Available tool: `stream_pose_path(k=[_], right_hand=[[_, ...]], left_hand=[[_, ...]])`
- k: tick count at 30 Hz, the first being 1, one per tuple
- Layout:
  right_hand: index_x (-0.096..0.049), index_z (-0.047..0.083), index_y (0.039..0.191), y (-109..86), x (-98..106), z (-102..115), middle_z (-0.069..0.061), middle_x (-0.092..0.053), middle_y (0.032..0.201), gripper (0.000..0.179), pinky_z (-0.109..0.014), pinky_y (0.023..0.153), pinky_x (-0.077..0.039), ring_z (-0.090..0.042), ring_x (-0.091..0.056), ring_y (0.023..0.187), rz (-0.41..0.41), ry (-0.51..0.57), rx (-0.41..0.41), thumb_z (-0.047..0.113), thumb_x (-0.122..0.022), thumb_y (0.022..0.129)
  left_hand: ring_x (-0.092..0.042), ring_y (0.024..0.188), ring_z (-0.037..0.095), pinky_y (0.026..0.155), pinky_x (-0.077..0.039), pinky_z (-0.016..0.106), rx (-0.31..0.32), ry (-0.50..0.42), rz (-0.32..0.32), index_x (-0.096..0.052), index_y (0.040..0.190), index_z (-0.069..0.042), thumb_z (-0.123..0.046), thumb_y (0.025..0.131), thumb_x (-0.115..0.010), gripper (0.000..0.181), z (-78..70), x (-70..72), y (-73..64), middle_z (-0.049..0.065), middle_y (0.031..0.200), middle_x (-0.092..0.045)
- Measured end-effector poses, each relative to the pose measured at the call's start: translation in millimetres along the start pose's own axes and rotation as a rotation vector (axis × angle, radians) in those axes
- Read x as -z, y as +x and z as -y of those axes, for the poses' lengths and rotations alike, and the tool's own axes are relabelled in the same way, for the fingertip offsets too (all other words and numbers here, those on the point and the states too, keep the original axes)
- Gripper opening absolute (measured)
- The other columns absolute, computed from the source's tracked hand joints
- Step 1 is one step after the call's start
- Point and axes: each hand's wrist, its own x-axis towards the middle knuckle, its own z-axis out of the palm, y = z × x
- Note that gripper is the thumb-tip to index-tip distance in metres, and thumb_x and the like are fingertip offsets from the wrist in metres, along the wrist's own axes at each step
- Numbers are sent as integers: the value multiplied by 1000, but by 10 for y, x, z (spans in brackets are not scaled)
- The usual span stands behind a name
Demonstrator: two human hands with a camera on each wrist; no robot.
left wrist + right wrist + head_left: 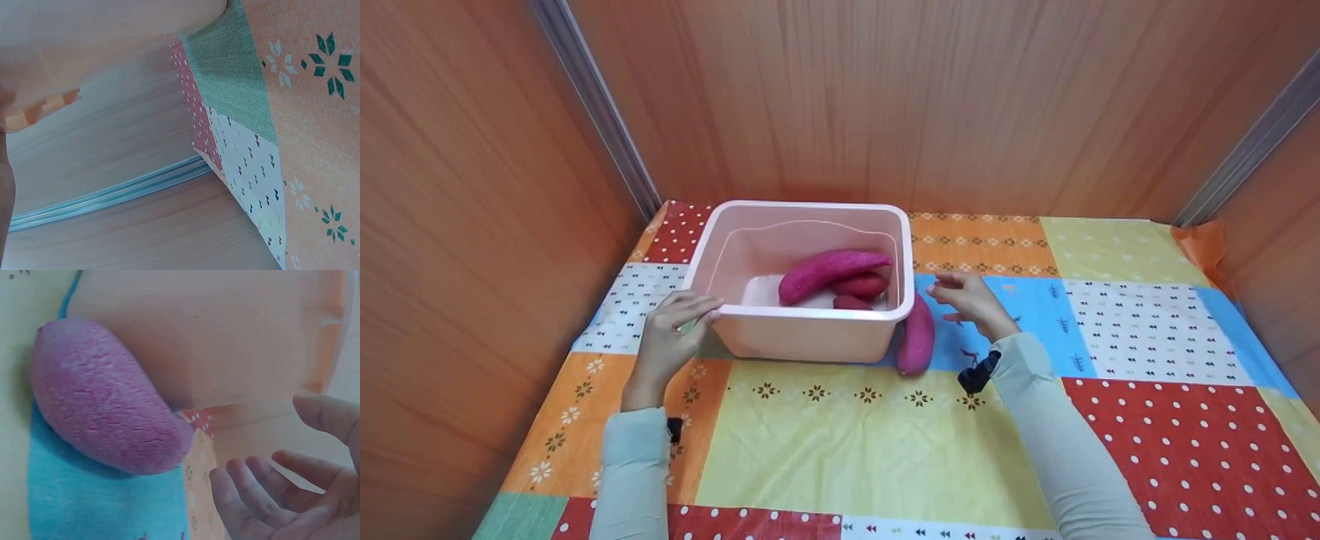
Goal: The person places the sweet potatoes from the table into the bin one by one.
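Observation:
A pale pink plastic bin (802, 337) stands on the patterned cloth. My left hand (671, 330) pinches its rim at the front left corner, thumb and fingers at the edge. Inside the bin lie a long curved magenta sweet potato (829, 274) and reddish ones (861, 286) partly under it. Another magenta sweet potato (107, 399) lies on the cloth against the bin's right side. To the right of it my right hand (971, 304) hovers, fingers spread and slightly bent, holding nothing. In the right wrist view its fingertips are apart from that sweet potato.
Wood-grain panels (840, 105) rise behind and at both sides, joined by metal corner strips (600, 112). A patchwork tablecloth (870, 442) covers the surface, with a rumpled orange edge (1204, 247) at the right. Dark straps sit at both wrists.

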Motion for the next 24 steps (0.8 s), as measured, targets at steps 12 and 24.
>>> stream_pose_path(k=[12, 24], right_hand=[[-26, 0, 150, 15, -96, -279, -21, -42, 147, 66, -50, 101, -47, -37, -44, 133, 21, 44, -38, 21, -56, 95], [-22, 0, 151, 31, -196, -481, -21, -36, 150, 74, -46, 96, -52, -34, -47, 130, 29, 51, -99, 30, -59, 95]], left_hand=[[-64, 99, 23, 93, -44, 8, -18, -23, -22, -76, 102, -6, 1, 78, -76, 24, 12, -16, -3, 13, 99, -74], [-63, 100, 22, 93, -44, 7, -4, -18, -14, -75, 104, -8, -1, 79, -75, 25, 9, -10, -2, 8, 102, -75]])
